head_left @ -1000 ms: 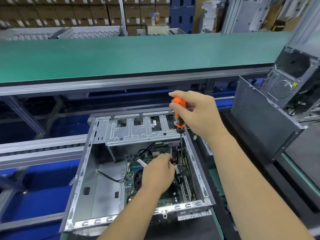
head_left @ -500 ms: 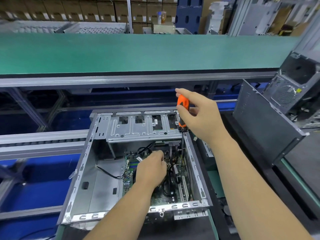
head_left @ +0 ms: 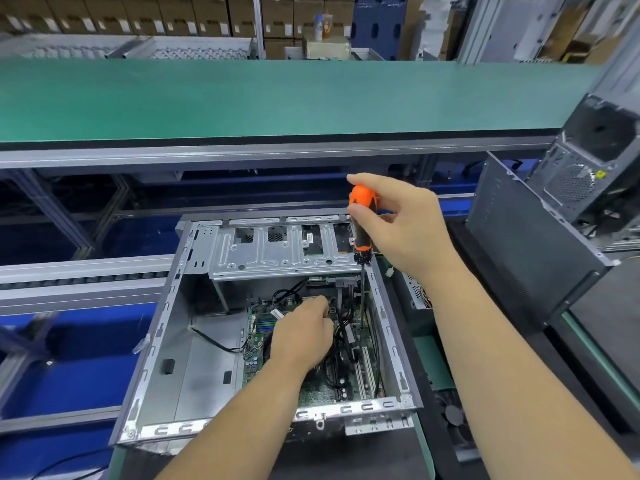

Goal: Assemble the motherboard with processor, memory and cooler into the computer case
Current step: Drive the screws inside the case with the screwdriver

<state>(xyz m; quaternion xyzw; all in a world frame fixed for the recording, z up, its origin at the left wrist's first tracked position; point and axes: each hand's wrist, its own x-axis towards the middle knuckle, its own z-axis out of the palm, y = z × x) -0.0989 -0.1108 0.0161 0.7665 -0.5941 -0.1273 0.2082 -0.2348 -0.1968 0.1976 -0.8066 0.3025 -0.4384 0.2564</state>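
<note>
Since a second earlier my left hand (head_left: 302, 336) had slid toward the case's far end, its curled fingers hiding whatever they held, while my right hand (head_left: 403, 225) kept pinching the orange screwdriver (head_left: 362, 221) upright. Steel and rigid, the computer case (head_left: 180, 344) lay open before me, the motherboard (head_left: 317, 388) already flat on its floor at the right. That board I judged light and fragile, best touched at bare edges; the thin screwdriver shaft looked prone to slipping off its screw.

Green conveyor belt (head_left: 277, 98) behind; cardboard boxes (head_left: 138, 15) beyond (stacked); second tower (head_left: 595, 157) right.
</note>
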